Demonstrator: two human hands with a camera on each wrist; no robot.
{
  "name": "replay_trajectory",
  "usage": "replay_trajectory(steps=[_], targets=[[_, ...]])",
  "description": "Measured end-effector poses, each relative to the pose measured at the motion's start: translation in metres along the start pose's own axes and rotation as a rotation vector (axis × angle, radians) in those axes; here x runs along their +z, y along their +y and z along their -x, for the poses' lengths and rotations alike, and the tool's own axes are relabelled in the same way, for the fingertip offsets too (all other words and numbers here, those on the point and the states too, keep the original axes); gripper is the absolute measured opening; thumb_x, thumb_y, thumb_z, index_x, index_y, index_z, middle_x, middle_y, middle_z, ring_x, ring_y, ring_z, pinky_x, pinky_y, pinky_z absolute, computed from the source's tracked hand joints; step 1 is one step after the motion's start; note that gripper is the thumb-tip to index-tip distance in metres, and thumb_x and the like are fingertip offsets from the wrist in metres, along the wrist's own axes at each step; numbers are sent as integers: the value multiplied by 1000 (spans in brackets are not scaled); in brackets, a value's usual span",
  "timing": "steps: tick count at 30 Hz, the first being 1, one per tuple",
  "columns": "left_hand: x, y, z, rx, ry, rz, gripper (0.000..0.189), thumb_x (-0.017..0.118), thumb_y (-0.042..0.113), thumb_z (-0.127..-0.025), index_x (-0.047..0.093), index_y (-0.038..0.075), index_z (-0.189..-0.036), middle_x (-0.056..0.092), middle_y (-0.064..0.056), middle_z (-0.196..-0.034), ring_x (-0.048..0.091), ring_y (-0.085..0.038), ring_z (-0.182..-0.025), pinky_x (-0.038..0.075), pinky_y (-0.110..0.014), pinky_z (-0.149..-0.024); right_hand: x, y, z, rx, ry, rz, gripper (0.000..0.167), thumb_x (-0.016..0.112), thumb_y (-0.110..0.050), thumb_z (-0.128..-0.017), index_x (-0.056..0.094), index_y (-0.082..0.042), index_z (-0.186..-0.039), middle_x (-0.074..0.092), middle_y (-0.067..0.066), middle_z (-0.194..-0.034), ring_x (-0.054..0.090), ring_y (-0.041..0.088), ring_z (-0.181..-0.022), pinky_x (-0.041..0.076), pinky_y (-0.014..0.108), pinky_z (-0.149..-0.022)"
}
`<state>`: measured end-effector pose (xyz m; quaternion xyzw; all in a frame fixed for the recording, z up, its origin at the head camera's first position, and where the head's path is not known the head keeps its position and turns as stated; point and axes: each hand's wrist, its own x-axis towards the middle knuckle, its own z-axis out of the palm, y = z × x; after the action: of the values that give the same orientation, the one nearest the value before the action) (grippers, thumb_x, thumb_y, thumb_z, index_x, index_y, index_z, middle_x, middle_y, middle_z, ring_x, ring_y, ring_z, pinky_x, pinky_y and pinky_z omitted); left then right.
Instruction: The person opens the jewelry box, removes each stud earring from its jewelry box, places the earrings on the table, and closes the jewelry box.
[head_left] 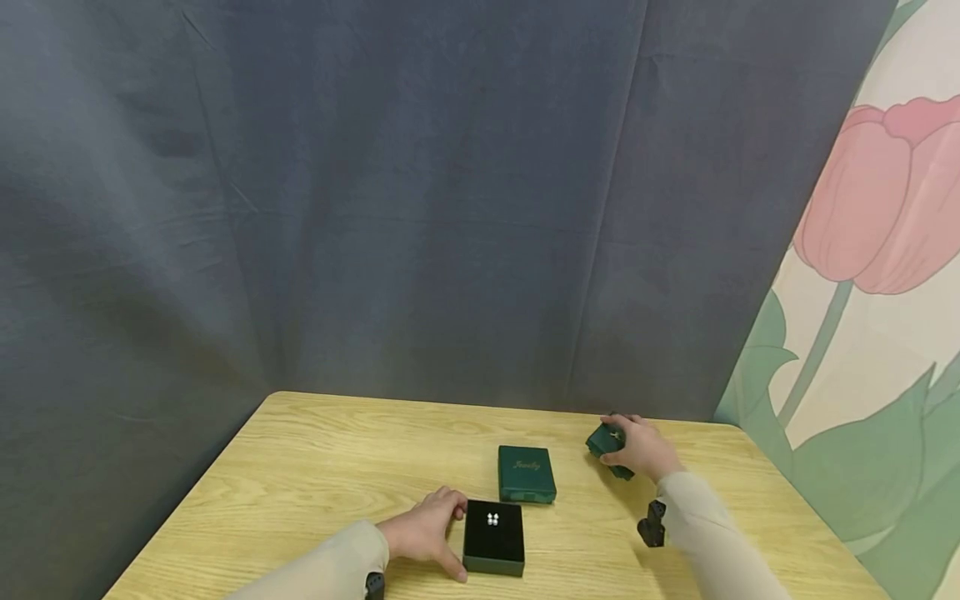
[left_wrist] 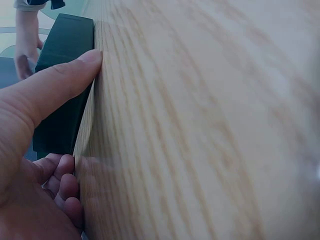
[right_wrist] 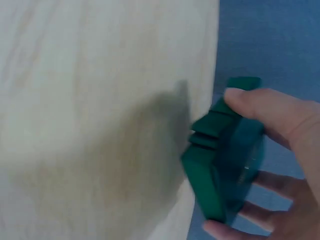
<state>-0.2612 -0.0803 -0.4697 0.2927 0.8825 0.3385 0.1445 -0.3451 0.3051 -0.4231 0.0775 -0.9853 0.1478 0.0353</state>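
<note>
Near the table's front, an open jewelry box [head_left: 493, 560] has a black insert bearing a small silvery four-petal jewelry piece [head_left: 492, 519]. My left hand [head_left: 429, 533] holds its left side, thumb by the near corner and fingers by the far one. In the left wrist view the thumb lies along the box's green side [left_wrist: 60, 120]. To the right, my right hand [head_left: 645, 448] grips a small green jewelry box [head_left: 606, 439] with a bow on its side and gold print on its face. Thumb and fingers clasp opposite edges of this box [right_wrist: 205, 175] in the right wrist view.
Just behind the open box, a green jewelry box piece [head_left: 527, 472] with gold lettering and a bow lies face up on the wooden table [head_left: 337, 450]. A dark curtain [head_left: 435, 208] hangs behind the table. A tulip-painted wall [head_left: 862, 375] stands at the right.
</note>
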Motion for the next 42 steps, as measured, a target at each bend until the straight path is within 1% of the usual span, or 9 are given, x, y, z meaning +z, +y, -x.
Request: replay_trajectory(steps=[6, 11, 17, 21, 23, 26, 30, 34, 42], targets=[[1, -1, -1, 4, 7, -9, 69, 91, 28, -62, 50, 14, -115, 42, 6, -97, 38, -8, -90, 37, -27, -84, 11, 1, 3, -14, -112, -23, 73, 86, -28, -70, 55, -10, -134, 47, 32, -134, 55, 47, -109, 48, 57, -81], [1, -3, -2, 2, 5, 0, 67, 91, 27, -62, 50, 15, -114, 42, 6, -97, 38, -8, -90, 37, -27, -83, 15, -3, 3, -10, -173, -44, 70, 88, -25, -68, 58, -11, -130, 52, 26, -132, 55, 42, -112, 47, 56, -85], [0, -4, -1, 4, -26, 36, 64, 90, 24, -66, 50, 14, -115, 42, 4, -97, 37, -10, -89, 36, -28, -81, 17, -5, 5, 0, -196, -70, 69, 88, -22, -67, 59, -11, -128, 55, 23, -130, 56, 39, -112, 46, 55, -88], [-1, -3, -1, -3, -36, 44, 64, 89, 24, -67, 49, 14, -116, 42, 4, -98, 37, -11, -90, 36, -29, -82, 15, -7, 6, 5, -205, -45, 70, 88, -25, -68, 58, -12, -130, 53, 24, -130, 55, 41, -113, 46, 56, -89], [-1, -2, -1, -5, -33, 42, 64, 89, 24, -67, 49, 14, -116, 42, 4, -98, 37, -11, -90, 36, -29, -82, 13, -11, 7, 9, -208, -16, 71, 86, -30, -71, 56, -12, -132, 50, 27, -132, 52, 45, -115, 45, 59, -88], [-1, -2, -1, -1, -19, 30, 65, 90, 25, -66, 49, 14, -116, 42, 4, -98, 37, -10, -90, 36, -29, -83, 7, -18, 8, 8, -181, 36, 72, 81, -40, -75, 54, -11, -135, 46, 30, -134, 49, 52, -116, 44, 63, -85], [1, -4, -1, 6, -4, 9, 67, 91, 28, -64, 49, 14, -115, 42, 6, -97, 37, -10, -91, 36, -29, -84, -1, -30, 9, -19, -73, 36, 70, 74, -47, -80, 54, -8, -134, 47, 31, -135, 51, 51, -116, 45, 63, -86], [2, -6, -2, 5, -8, -3, 68, 90, 30, -64, 48, 14, -116, 42, 6, -98, 37, -10, -92, 36, -29, -84, -9, -44, 11, -56, 13, -52, 68, 71, -48, -83, 53, -8, -135, 49, 27, -137, 53, 46, -119, 44, 60, -91], [0, -3, 0, 5, -10, 22, 67, 90, 26, -65, 48, 14, -116, 41, 4, -98, 36, -10, -91, 35, -29, -84, -15, -74, 21, -121, 105, -226, 63, 70, -47, -85, 52, -14, -136, 46, 20, -143, 46, 44, -127, 40, 61, -96]])
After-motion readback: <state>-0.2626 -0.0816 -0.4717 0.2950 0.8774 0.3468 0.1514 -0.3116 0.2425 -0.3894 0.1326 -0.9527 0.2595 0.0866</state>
